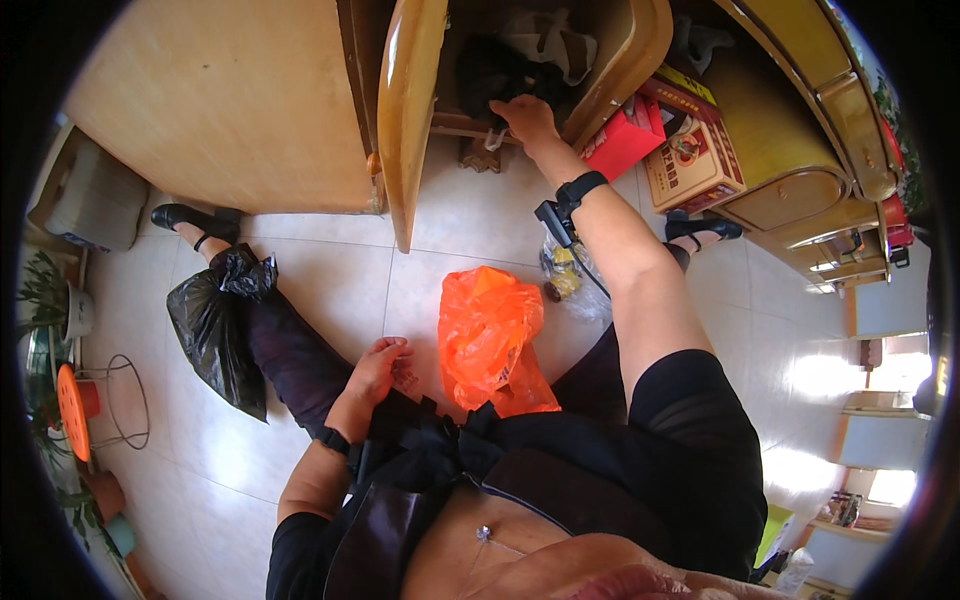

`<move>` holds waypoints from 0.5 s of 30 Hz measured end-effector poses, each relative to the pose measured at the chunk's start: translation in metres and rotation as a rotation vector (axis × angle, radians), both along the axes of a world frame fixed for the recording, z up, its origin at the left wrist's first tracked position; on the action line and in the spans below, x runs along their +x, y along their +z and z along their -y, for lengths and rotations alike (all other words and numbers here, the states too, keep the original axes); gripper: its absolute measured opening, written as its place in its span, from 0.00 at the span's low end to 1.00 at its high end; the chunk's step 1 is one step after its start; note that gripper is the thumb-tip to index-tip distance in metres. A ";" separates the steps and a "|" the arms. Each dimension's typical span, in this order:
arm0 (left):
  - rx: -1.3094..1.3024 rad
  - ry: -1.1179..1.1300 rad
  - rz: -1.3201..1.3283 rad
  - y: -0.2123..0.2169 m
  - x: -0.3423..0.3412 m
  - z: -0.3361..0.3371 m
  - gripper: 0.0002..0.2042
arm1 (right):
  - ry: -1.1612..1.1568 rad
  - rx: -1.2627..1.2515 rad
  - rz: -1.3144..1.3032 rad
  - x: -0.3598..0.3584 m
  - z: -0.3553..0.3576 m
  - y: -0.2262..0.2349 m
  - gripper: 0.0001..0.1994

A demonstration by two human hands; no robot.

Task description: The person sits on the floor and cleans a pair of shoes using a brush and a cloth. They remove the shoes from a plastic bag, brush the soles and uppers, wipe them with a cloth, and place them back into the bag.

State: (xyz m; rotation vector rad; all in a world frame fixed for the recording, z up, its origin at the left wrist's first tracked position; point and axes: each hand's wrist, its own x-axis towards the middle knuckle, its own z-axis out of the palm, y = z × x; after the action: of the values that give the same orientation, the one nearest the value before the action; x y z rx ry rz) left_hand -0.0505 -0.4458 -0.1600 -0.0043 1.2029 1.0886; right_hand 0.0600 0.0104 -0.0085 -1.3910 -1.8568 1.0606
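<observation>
My right hand [528, 118] reaches into an open wooden cabinet [620, 60], its fingers bent at the front of a dark, crumpled black bag [500, 75]. A small white strip hangs just under that hand; what the fingers hold is partly hidden. Behind the black bag lies a white plastic bag [555, 42]. Low between my legs, my left hand [380, 368] is loosely closed, with nothing visible in it. Right beside it on the floor stands an orange plastic bag [488, 335] with contents I cannot make out.
The cabinet door [410, 110] swings out toward me. A tied black bag [215, 335] lies against my left leg. Near my right leg are a clear bag [572, 275], a red paper bag [625, 138] and a cardboard box [693, 165]. An orange stool [72, 412] stands far left.
</observation>
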 end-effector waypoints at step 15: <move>0.015 -0.002 -0.004 0.006 0.002 -0.003 0.08 | 0.330 -0.457 -1.224 0.026 0.020 0.098 0.10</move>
State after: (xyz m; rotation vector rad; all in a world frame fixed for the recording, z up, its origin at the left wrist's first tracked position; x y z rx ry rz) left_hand -0.0489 -0.4433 -0.1541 0.0107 1.1984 1.0962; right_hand 0.0864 -0.0097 0.0898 -0.3392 -0.9263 1.9727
